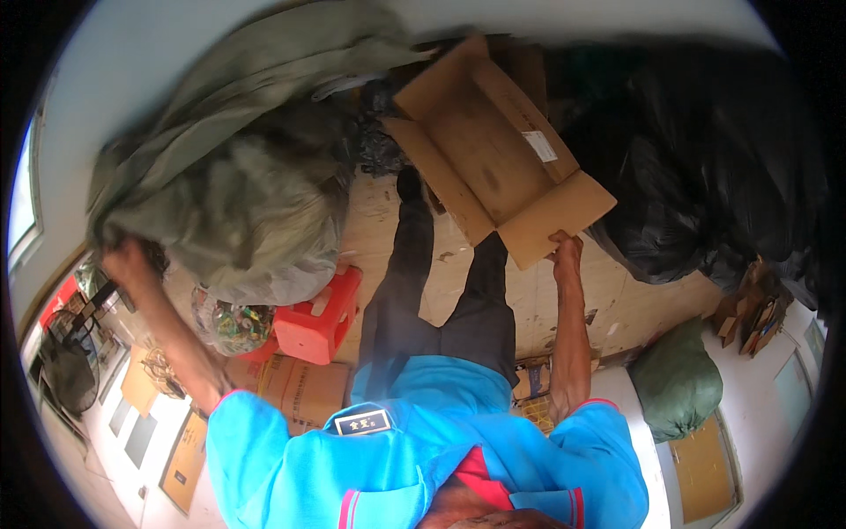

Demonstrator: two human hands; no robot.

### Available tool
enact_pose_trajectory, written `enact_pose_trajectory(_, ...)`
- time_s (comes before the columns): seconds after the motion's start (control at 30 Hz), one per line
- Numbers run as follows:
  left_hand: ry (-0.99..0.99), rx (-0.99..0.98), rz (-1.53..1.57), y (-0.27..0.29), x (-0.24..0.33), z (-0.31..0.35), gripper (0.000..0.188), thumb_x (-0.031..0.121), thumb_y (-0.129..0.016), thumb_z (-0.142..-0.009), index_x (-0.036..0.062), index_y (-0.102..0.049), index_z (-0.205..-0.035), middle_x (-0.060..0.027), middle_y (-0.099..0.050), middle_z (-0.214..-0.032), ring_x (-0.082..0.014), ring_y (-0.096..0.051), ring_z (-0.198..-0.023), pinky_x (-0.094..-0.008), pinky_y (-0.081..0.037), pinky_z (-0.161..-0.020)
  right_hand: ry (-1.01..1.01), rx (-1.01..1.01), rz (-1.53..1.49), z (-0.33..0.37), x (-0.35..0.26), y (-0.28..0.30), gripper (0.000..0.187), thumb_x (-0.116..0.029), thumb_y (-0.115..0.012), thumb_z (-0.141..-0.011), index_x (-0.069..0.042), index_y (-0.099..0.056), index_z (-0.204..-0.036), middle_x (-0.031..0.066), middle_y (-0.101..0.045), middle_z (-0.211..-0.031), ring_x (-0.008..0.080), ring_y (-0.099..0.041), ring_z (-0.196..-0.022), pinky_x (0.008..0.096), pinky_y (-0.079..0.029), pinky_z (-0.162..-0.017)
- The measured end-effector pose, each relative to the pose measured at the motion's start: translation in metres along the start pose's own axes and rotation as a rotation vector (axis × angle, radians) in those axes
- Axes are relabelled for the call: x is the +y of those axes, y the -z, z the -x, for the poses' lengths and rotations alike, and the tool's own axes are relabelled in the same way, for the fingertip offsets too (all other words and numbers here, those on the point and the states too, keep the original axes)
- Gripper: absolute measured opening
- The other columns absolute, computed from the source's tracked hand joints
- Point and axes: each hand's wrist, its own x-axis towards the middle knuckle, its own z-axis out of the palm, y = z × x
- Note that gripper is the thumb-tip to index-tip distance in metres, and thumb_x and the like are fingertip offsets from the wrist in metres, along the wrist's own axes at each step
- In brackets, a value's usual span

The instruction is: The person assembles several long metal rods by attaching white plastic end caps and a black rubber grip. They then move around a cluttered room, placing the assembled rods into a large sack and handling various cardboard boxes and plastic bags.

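Note:
My right hand [566, 249] is closed on the near flap of a brown cardboard box [493, 145], thumb and fingers pinching its edge. The box is held tilted in front of my legs, flaps folded out, with a white label on one side wall. Far to the left, my left hand [129, 264] is closed at the gathered edge of a large grey-green cloth sheet [229, 167]; motion blurs the fingers. That sheet lies draped over a bulky heap and a clear plastic bag, hiding most of what is under it.
Black plastic bags [652, 167] pile up at the right. A red plastic stool [319, 317] stands left of my legs, by a clear bag of small mixed items [233, 324]. Behind are flat cardboard [304, 388], a green sack [677, 379] and a yellow crate [536, 413].

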Motion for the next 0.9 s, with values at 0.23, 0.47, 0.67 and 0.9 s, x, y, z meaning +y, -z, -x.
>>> enact_pose_trajectory(0.23,0.176,0.016,-0.238,0.034,0.011,0.014,0.032,0.006,-0.058,-0.089,-0.0027,-0.058,-0.12,-0.013,-0.062,-0.118,-0.0222,-0.057,-0.106,-0.0338,-0.046,-0.096,-0.062,0.075,-0.302,0.002,0.036,0.021,0.005,-0.006,-0.052,-0.074,-0.006,-0.056,-0.076,0.0077,-0.057,-0.08,0.0185,-0.053,-0.063,0.033,-0.044,-0.054)
enact_pose_trajectory(0.47,0.63,-0.24,0.074,-0.093,-0.066,0.112,0.041,0.017,-0.057,-0.093,-0.0019,-0.048,-0.127,-0.0123,-0.053,-0.125,-0.0272,-0.053,-0.111,-0.0422,-0.048,-0.089,-0.009,0.098,-0.257,0.03,0.0,-0.001,0.003,-0.006,-0.053,-0.076,-0.004,-0.056,-0.076,0.0072,-0.057,-0.083,0.0199,-0.055,-0.07,0.0357,-0.046,-0.063)
enact_pose_trajectory(0.67,1.064,-0.168,0.566,-0.266,0.039,0.056,0.056,0.024,-0.062,-0.09,0.0021,-0.04,-0.137,-0.0134,-0.05,-0.126,-0.0314,-0.05,-0.114,-0.0425,-0.05,-0.085,0.002,0.156,-0.216,0.03,0.062,0.063,0.01,-0.005,-0.062,-0.071,-0.004,-0.057,-0.081,0.0057,-0.052,-0.079,0.0178,-0.052,-0.065,0.0319,-0.043,-0.054)
enact_pose_trajectory(0.9,-0.248,-0.987,-0.467,-0.42,-0.018,0.122,0.04,0.027,-0.059,-0.09,-0.0004,-0.052,-0.119,-0.0228,-0.061,-0.093,-0.0395,-0.06,-0.087,-0.0457,-0.051,-0.076,-0.036,0.286,-0.384,0.047,0.15,0.16,0.006,-0.001,-0.055,-0.074,-0.001,-0.057,-0.08,0.0062,-0.056,-0.088,0.0212,-0.055,-0.081,0.0331,-0.046,-0.078)
